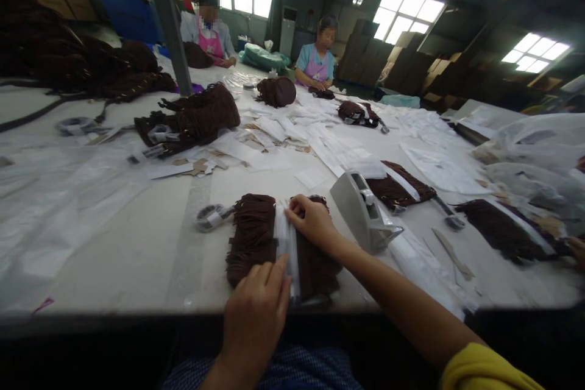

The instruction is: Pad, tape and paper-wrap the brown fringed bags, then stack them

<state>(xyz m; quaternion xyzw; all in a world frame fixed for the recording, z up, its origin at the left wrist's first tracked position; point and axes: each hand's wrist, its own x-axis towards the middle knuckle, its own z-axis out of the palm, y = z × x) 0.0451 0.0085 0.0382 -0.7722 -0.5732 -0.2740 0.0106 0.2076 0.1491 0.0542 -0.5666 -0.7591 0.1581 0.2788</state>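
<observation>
A dark brown fringed bag (251, 225) lies on the table before me, with a band of white wrapping (282, 231) round its middle. At the band's far end my right hand (313, 222) has thumb and index finger pinched on the white material, resting partly on the bag's right half. My left hand (258, 301) lies at the near side, fingers stretched out and the index finger pressing on the band; it grips nothing visible. A clear plastic-wrapped dark coil (211, 218) sits at the bag's left edge. Beside the right forearm stands a grey tape dispenser (361, 210).
Banded brown bags (402, 184) lie at right, with another (507, 228) near someone's hand. Fringed bags (201, 113) and loose white paper (274, 131) cover the table's middle. Two people in pink aprons (210, 42) work across the table. A metal post (171, 30) rises at left.
</observation>
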